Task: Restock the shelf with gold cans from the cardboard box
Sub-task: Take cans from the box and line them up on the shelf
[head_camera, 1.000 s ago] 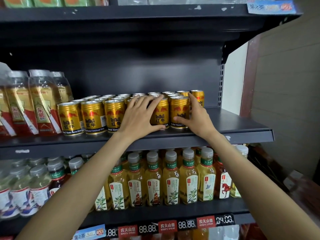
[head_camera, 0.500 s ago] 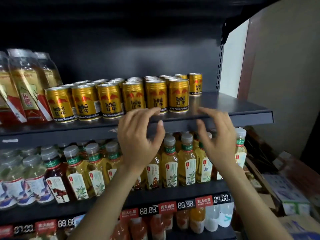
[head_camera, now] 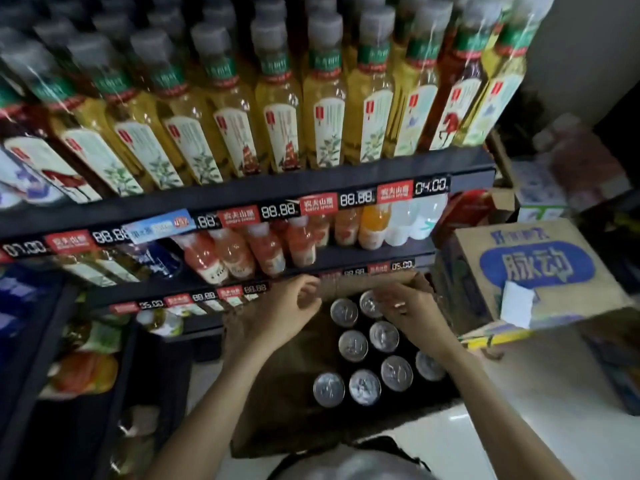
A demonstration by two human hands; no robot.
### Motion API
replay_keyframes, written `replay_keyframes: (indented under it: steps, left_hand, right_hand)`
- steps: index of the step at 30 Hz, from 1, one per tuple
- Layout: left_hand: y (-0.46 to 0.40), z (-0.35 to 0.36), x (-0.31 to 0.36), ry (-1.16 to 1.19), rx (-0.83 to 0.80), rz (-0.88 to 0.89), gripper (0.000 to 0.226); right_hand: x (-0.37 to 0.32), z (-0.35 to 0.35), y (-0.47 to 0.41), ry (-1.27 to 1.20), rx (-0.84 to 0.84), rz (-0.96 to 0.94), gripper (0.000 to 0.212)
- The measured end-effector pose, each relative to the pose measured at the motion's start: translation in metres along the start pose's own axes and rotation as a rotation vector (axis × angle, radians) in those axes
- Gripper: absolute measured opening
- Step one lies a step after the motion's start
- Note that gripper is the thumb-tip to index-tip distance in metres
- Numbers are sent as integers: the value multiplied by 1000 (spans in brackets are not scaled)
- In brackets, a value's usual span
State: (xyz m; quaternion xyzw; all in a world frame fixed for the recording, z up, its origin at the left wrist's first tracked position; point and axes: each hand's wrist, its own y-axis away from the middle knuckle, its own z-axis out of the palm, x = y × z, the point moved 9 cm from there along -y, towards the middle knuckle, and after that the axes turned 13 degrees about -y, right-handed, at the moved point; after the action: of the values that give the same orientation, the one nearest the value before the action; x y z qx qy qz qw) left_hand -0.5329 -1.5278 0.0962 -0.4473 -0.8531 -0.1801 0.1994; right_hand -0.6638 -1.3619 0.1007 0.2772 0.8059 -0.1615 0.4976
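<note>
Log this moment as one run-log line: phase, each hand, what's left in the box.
phase: reaching into cardboard box | left hand: open, empty | right hand: over cans, grip unclear | box: several cans left
</note>
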Motion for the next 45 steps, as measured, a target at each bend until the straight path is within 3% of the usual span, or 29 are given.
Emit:
replay_keyframes:
  steps: [3,6,16,20,23,27,32,36,39,45]
  left_hand:
    - [15,57,-30,14,-77,-88,39]
    - [30,105,-40,42,-180,-112,49]
    - [-15,154,-34,133,-118,-228,77]
    - [-35,173,-32,51,-175,-261,83]
    - [-36,183,-40,166,-149,-415,84]
    - [-37,190,-44,263,-134,-505,81]
    - [-26,163,-44,143,-87,-420,73]
    - [-11,108,-27,143,83,-336,57]
    - [0,67,-7,193,239,-304,59]
    - [0,32,45,449,343,-303,57]
  right_hand:
    - [49,24,19,224,-69,166,33]
    - [71,45,33,510,-173,138,46]
    - [84,54,-12,581,-74,181,55]
    - [101,66,-38,747,-164,353,79]
    - [110,72,-40,821,-164,415,80]
    - [115,67,-44,749,-49,429,61]
    - [97,52,-40,654,14,361,71]
    - [59,20,-22,497,141,274,77]
    - [29,-10,-9,285,215,149,71]
    - [8,-63,-12,-234,41,43,65]
